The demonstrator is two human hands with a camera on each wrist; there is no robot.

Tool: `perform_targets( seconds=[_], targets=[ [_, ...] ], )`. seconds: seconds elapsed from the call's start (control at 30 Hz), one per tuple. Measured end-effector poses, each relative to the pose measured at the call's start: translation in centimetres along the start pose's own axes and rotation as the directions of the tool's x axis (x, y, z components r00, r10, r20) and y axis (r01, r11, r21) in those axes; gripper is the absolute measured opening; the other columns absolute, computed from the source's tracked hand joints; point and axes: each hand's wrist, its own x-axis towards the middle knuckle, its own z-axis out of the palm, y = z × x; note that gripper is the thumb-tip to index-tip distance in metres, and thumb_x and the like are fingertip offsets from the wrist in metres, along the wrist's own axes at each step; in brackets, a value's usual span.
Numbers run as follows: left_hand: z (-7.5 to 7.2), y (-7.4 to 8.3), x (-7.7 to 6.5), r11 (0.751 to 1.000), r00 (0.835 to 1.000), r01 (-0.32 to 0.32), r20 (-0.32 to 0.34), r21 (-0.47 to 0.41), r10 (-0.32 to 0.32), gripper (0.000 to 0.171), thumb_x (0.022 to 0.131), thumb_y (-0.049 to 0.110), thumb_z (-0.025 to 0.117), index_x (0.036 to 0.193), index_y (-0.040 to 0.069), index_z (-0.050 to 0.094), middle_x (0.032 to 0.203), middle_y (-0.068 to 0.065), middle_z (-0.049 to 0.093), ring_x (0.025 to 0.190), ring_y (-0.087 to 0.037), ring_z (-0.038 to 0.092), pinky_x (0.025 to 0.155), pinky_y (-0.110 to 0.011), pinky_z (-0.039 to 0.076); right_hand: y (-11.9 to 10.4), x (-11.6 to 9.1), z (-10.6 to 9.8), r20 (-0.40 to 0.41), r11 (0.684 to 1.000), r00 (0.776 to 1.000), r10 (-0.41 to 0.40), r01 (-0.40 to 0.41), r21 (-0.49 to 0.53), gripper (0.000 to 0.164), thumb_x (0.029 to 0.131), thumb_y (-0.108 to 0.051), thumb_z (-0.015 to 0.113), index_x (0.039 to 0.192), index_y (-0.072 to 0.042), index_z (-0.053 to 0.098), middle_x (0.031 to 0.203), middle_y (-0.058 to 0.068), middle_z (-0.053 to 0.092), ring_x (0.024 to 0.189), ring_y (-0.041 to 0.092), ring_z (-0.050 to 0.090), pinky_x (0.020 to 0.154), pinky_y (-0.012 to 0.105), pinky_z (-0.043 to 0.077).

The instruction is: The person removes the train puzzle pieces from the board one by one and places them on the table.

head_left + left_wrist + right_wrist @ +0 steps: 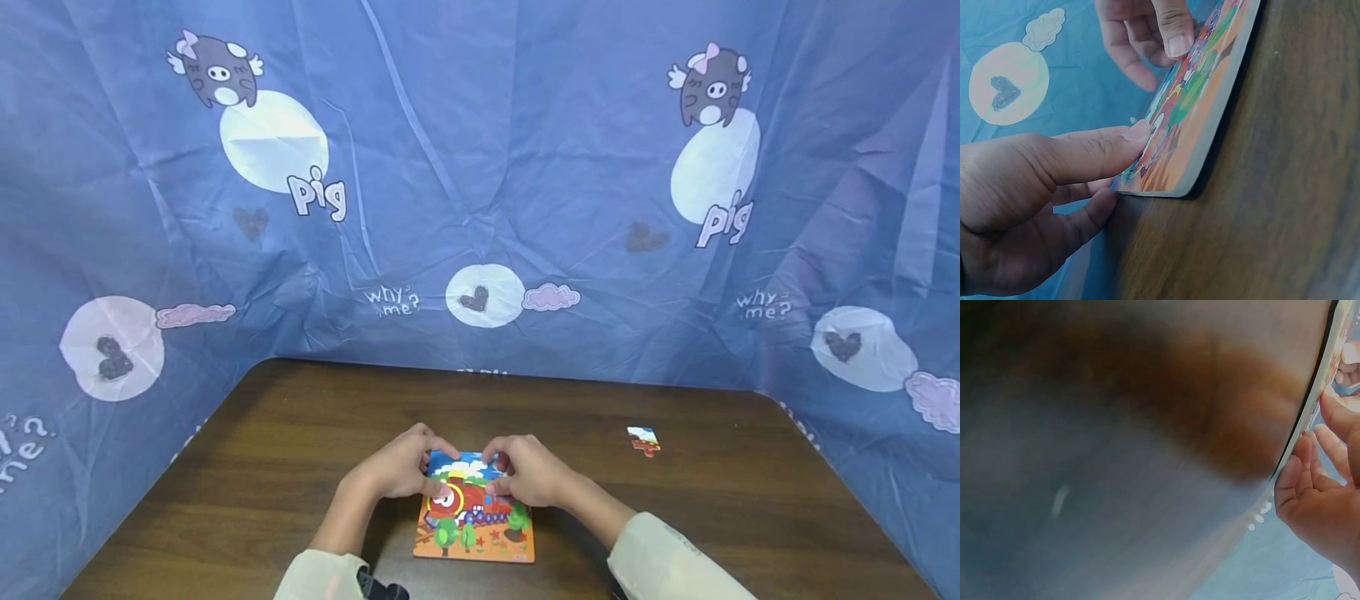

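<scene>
A jigsaw puzzle [480, 542] with a red cartoon train, trees and clouds lies on the table in front of me. My left hand [397, 467] holds its left side, the thumb on the picture and the other fingers along the edge; the left wrist view shows this thumb [1137, 134] close up. From the right side my right hand [532, 471] grips the puzzle, thumb over the picture and fingers bent at the edge. Part of the upper picture is hidden under the fingers. A loose puzzle piece [643, 441], white, blue and red, lies apart to the far right.
The dark wooden table [315, 442] has rounded far corners. Behind it and along both sides hangs a blue printed cloth [480, 167] with pigs, hearts and clouds. A dark band [382, 586] circles the left wrist.
</scene>
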Motion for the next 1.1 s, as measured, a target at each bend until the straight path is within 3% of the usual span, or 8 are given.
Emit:
perform_targets(
  seconds=[0.5,1.1],
  targets=[
    [-0.07,0.08,-0.10,1.000,1.000,0.000,-0.004,0.000,0.000,0.040,0.078,0.015,0.091,0.115,0.020,0.076,0.115,-0.006,0.053,0.093,-0.020,0.054,0.084,-0.044,0.050,-0.30,0.06,0.00,0.000,0.998,0.999,0.054,-0.054,0.038,0.035,0.088,-0.016,0.083,0.118,-0.005,0.067,0.088,0.001,0.059,0.073,0.012,0.052,0.066,0.027,0.046],
    [-0.05,0.16,-0.14,1.000,1.000,0.005,-0.006,-0.002,-0.005,0.037,0.079,0.016,0.090,0.113,0.020,0.075,0.115,-0.006,0.054,0.093,-0.021,0.055,0.083,-0.044,0.051,-0.46,0.17,0.05,0.013,0.994,0.996,0.092,-0.093,0.065,0.034,0.088,-0.014,0.082,0.117,-0.005,0.068,0.085,0.002,0.058,0.077,0.014,0.053,0.069,0.029,0.046]
  ],
)
